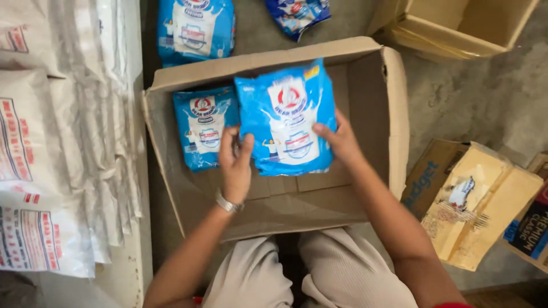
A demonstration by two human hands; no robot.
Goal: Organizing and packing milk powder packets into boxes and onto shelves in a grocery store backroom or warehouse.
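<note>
An open brown cardboard box [394, 120] lies on the floor in front of my knees. Over its middle I hold a blue and white pouch [285, 120] with both hands. My left hand [235, 162], with a metal wristband, grips the pouch's lower left edge. Gripping its right edge is my right hand [339, 140]. A second blue pouch [202, 128] lies flat inside the box at the left, just beside my left hand.
Two more blue pouches [194, 28] [297, 14] lie on the floor beyond the box. White printed sacks [51, 142] are stacked at the left. An open carton [456, 25] stands at top right, and flattened cartons [485, 199] lie at the right.
</note>
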